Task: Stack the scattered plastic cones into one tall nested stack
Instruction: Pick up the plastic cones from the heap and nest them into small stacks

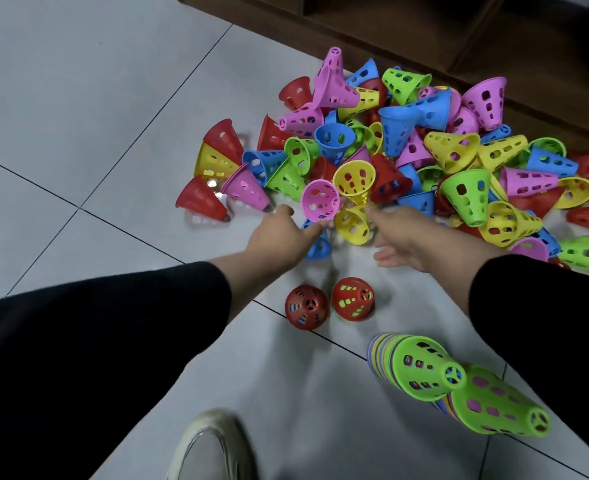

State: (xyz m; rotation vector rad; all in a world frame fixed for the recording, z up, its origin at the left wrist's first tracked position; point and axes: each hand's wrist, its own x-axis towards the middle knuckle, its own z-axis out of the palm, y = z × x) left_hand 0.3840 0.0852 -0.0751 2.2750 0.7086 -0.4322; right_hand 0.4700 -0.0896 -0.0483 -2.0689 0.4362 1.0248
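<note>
A big heap of perforated plastic cones [435, 150] in red, yellow, blue, green and pink lies on the tiled floor. My left hand [279, 237] reaches into the heap's near edge, thumb and fingers spread. Its fingertips touch the rim of a pink cone [320, 200] above a blue cone [317, 245]. My right hand [404, 237] is open, and its forefinger touches a yellow cone [352, 225]. Two tall nested stacks with green tops [424, 368] [500, 405] stand at the lower right. Two short red-topped stacks [307, 306] [353, 303] stand between my arms.
Dark wooden furniture [424, 29] borders the heap at the back. A few red, yellow and pink cones [217, 161] lie apart on the left. My shoe [213, 445] is at the bottom, with bare tiles [78, 116] on the left.
</note>
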